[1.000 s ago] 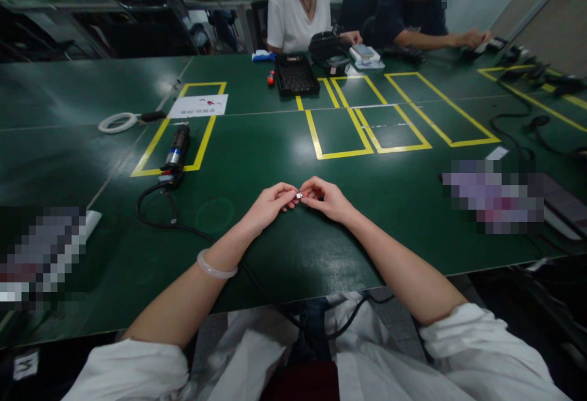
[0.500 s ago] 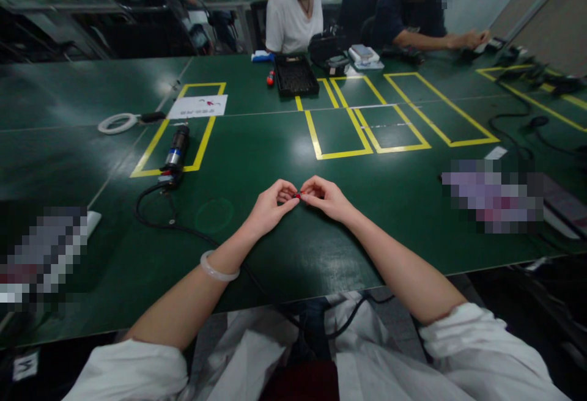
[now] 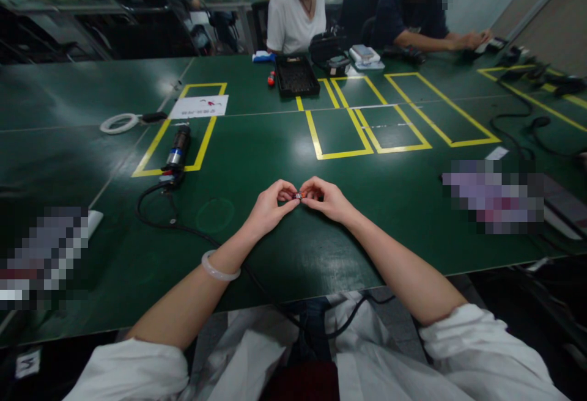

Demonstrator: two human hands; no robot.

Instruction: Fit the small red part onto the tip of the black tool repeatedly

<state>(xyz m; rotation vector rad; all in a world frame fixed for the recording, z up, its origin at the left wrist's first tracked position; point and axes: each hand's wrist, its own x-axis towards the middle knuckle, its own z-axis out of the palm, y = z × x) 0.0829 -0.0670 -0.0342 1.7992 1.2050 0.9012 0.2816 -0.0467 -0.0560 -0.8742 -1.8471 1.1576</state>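
Observation:
My left hand (image 3: 270,206) and my right hand (image 3: 328,198) meet just above the green table (image 3: 257,162), near its front middle. Both pinch a tiny red and silver part (image 3: 298,195) between thumb and fingertips, one hand on each end. The fingers of both hands are curled. A pale bangle (image 3: 219,268) sits on my left wrist. Too little of the part shows to say what it is.
A black and blue electric screwdriver (image 3: 177,150) lies in a yellow-taped box at the left, its cable (image 3: 160,214) looping toward me. A white ring (image 3: 118,123), a paper sheet (image 3: 199,106) and a black tray (image 3: 296,74) lie farther back. Two people sit across the table.
The hands have stayed together on the small part; the fingers have shifted slightly and the part has turned, showing red then silver and red.

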